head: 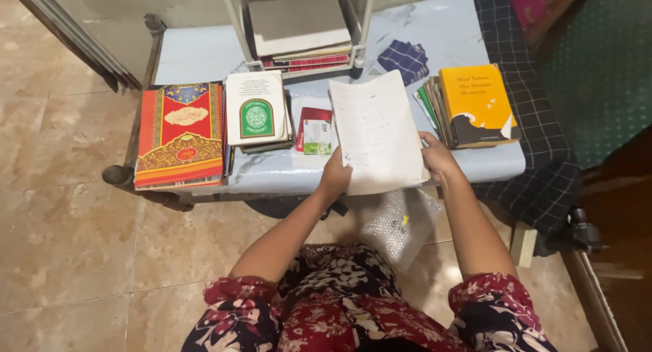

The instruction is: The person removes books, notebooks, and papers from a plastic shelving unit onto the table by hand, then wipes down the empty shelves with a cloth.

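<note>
Two hands grip one white booklet (379, 131) over the front edge of the low table (448, 33): left hand (335, 175) pinches its lower left edge, right hand (437, 156) clasps its right edge. Orange book (475, 101) tops a stack at the right edge; red ornate book (181, 133) lies at the left edge.

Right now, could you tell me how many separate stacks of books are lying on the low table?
3: a red ornate stack at the left end, a white-covered stack beside it, and an orange-topped stack at the right end. The rack behind holds more, partly hidden.
</note>
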